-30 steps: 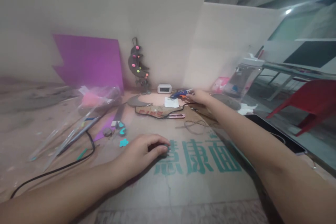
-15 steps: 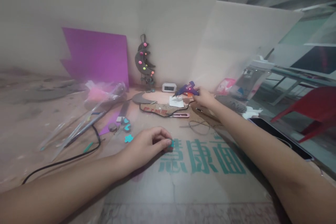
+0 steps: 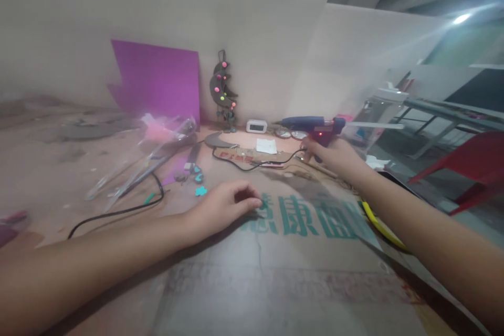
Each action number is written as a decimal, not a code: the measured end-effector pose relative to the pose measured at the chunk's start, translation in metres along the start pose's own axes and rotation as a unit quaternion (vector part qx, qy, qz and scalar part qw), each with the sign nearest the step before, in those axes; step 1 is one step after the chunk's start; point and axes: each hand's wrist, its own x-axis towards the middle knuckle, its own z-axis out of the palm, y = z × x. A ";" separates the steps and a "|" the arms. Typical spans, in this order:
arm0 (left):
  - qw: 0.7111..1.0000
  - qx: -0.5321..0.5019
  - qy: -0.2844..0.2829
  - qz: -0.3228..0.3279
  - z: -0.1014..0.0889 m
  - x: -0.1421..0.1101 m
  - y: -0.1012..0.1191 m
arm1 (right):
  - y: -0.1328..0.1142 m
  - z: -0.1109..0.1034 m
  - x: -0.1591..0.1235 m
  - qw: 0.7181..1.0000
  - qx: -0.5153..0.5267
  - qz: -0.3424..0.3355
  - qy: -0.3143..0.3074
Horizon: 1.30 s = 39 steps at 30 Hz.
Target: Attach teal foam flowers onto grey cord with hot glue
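Note:
My right hand (image 3: 334, 156) grips a blue hot glue gun (image 3: 311, 125) by its handle, held above the table with its nozzle pointing left. A red light glows on its side and a white glue stick (image 3: 376, 125) juts from the rear. From it a black cord (image 3: 246, 169) runs left. My left hand (image 3: 228, 203) rests on the board with green printed characters (image 3: 297, 215), thumb and fingertips pinched together; whatever lies between them is too small to make out. Just left of it are a teal flower piece (image 3: 200, 191) and small teal-topped pieces (image 3: 198, 174).
Along the wall stand a purple sheet (image 3: 159, 81), a dark moon ornament (image 3: 223, 89) with coloured dots and a white digital clock (image 3: 256, 126). A white paper square (image 3: 266, 146) and a grey crescent (image 3: 218, 140) lie before them. Plastic bags (image 3: 169, 134) are left; a red chair (image 3: 464, 168) stands right.
My right hand has lifted the glue gun from near the paper square and moved it up and to the right. The left hand stays pinched over the board.

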 end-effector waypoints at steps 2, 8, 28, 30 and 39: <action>0.998 -0.046 -0.009 -0.030 0.003 -0.007 -0.002 | -0.007 -0.001 -0.026 0.999 0.037 -0.007 -0.020; 0.979 -0.190 0.014 -0.075 0.001 -0.009 -0.009 | -0.006 0.030 -0.084 0.995 0.089 -0.023 -0.035; 0.974 -0.221 0.010 -0.043 0.014 0.005 -0.001 | -0.030 0.065 -0.086 0.948 0.298 -0.042 -0.107; 0.977 -0.211 -0.002 -0.031 0.014 0.005 -0.002 | -0.029 0.066 -0.088 0.947 0.297 -0.038 -0.112; 0.974 -0.224 0.017 0.003 0.014 0.004 -0.007 | -0.044 0.056 -0.094 0.960 0.262 -0.025 -0.099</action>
